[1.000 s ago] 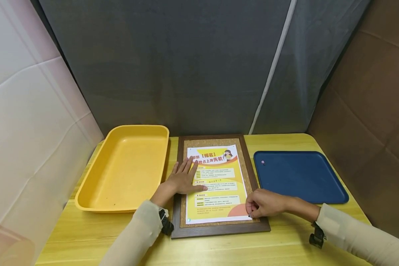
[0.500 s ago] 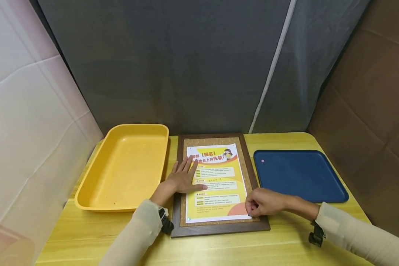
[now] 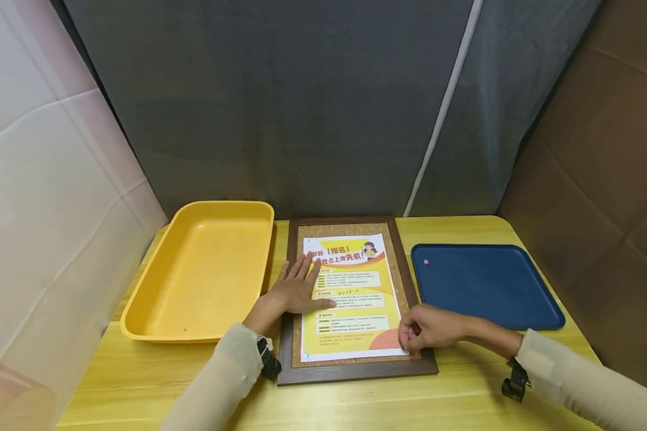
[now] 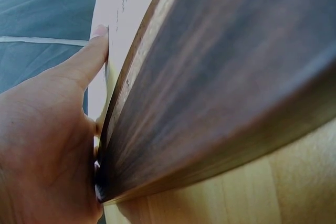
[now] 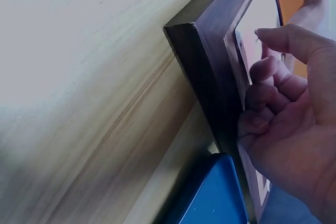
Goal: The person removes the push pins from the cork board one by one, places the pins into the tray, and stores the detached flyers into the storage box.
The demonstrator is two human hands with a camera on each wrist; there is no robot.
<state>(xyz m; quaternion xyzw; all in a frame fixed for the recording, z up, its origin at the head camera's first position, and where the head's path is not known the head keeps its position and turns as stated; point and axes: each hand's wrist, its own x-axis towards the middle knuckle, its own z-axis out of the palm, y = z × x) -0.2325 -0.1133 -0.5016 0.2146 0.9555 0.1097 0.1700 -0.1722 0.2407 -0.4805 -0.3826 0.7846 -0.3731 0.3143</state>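
A printed yellow-and-white poster (image 3: 350, 335) lies on a cork board (image 3: 345, 229) with a dark brown wooden frame (image 3: 356, 375). My left hand (image 3: 296, 293) rests flat with spread fingers on the poster's left side and the frame. At the poster's lower right corner, my right hand (image 3: 431, 326) has its fingers curled and its thumb and forefinger together at a tiny dark pushpin (image 3: 403, 348), mostly hidden by the fingertips. In the right wrist view, the thumb (image 5: 286, 39) reaches to that corner. Small dark marks show at the poster's top corners.
On the left stands a deep yellow tray (image 3: 167, 326). A shallow blue tray (image 3: 490, 287) lies to the right, with a small pinkish thing (image 3: 426, 263) in its upper left corner. The wooden table (image 3: 356, 407) backs onto a grey curtain.
The right fingertips have shifted very slightly at the lower right corner, and the dark spot beneath them shows less. The left hand, poster and frame stay in place.
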